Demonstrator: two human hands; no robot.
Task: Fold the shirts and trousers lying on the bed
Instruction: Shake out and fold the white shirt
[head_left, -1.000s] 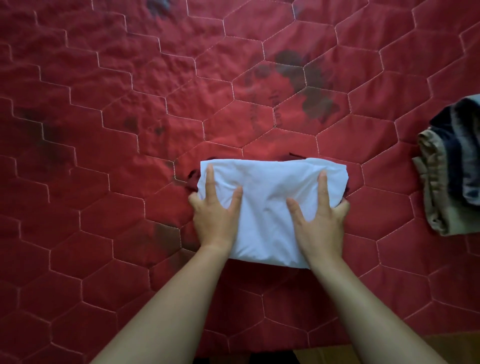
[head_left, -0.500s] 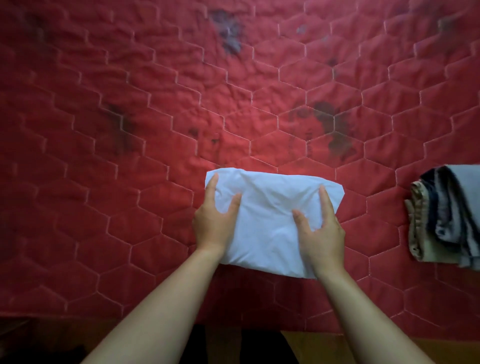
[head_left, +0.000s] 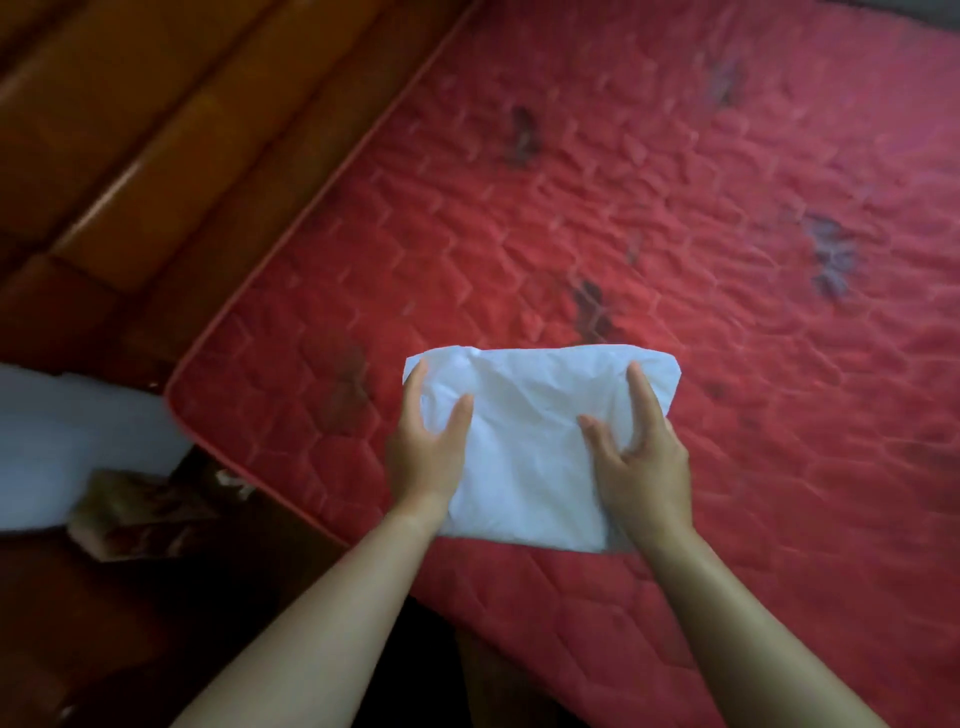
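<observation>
So you've got the folded white garment (head_left: 524, 431) in both hands, over the bed (head_left: 701, 182) close to its near edge and not far from the near-left corner. I honestly can't tell if it's a shirt or trousers at this point, it's just a compact white rectangle.

Your left hand (head_left: 423, 457) grips the left end, thumb on top and forefinger running along the side edge. Your right hand (head_left: 647, 467) grips the right end the same way, thumb and forefinger on top. The other fingers are hidden, so I'd guess they're tucked underneath.

That two-ended grip makes sense: with one hand on each short side the layers stay stacked and the bundle doesn't sag open in the middle. The cloth looks a bit crumpled between your hands, probably from being squeezed inward. Whether it's lifted clear of the mattress or just resting on it, I can't say for sure. There's a hint of shadow at its near-right corner, so I lean towards lifted.

My read is the folding on this one is done and it needs a spot. Past the bed's left edge there's a wooden frame (head_left: 156, 156) and something pale (head_left: 67, 441), too blurry to name.
</observation>
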